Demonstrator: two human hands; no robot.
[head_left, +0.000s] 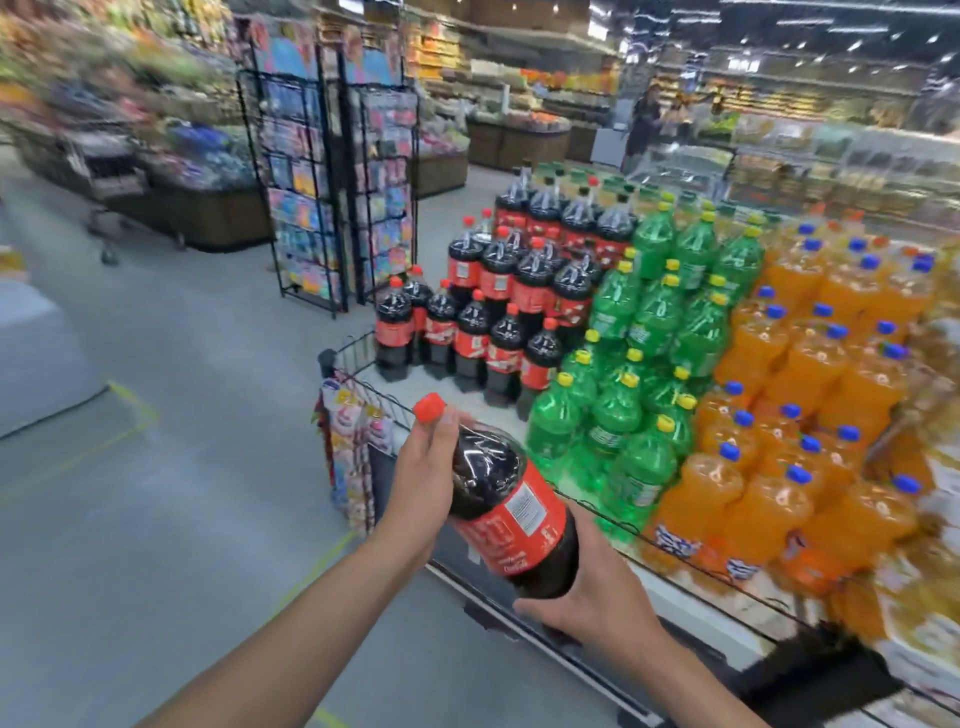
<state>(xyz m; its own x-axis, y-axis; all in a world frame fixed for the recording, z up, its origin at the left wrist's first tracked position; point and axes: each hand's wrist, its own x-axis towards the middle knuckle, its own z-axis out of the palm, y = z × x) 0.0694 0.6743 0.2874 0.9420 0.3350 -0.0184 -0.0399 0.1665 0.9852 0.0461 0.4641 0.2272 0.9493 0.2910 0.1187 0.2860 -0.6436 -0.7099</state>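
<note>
Both hands held one cola bottle (511, 512) tilted in the air, just in front of the display's near corner; its red cap (430, 407) pointed up and to the left, its base down toward the person. The left hand (423, 478) gripped the bottle's shoulder, thumb lying up by the neck just under the cap, fingers wrapped round the far side and mostly hidden. The right hand (592, 597) cupped the base, fingers curled under it, palm against the dark lower wall; the red label showed between the two hands.

Beyond the bottle a wire rail (363, 387) edged the display. On it stood stacked colas (498, 312) at the left, green bottles (649, 332) in the middle and orange bottles (810, 374) at the right, the groups touching. Coloured packets (353, 441) hung from the rail's corner. A black wire rack (311, 208) stood on the grey floor (182, 415) behind the display; a blurred cart (104, 166) stood far left.
</note>
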